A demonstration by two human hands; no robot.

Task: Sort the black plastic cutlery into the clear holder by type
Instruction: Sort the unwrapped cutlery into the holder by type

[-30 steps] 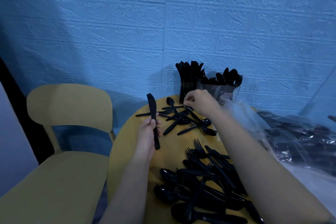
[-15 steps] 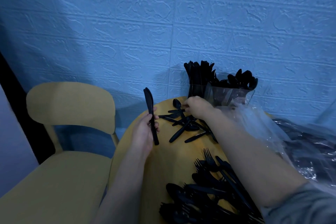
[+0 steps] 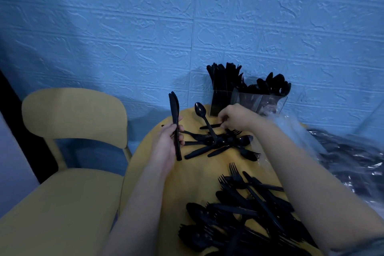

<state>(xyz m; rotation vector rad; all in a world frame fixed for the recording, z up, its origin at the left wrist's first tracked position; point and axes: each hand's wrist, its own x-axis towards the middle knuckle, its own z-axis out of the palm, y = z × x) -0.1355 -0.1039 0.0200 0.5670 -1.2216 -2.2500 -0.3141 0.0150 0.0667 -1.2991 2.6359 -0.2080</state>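
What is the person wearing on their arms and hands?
Nothing on either hand: the left hand and right hand show no gloves, rings or watch. Both forearms are uncovered. A grey sleeve edge shows at the right arm's upper end, in the frame's bottom corner.

Upright knives (image 3: 175,122) in left hand (image 3: 166,147)

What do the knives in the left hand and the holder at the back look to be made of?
The knives, gripped upright in the left hand, look like black moulded plastic with a dull satin finish: thin, uniform, faint sheen along the blade. The holder looks like clear rigid plastic, perhaps acrylic: flat see-through walls with bright edge glints, the dark cutlery visible through them.
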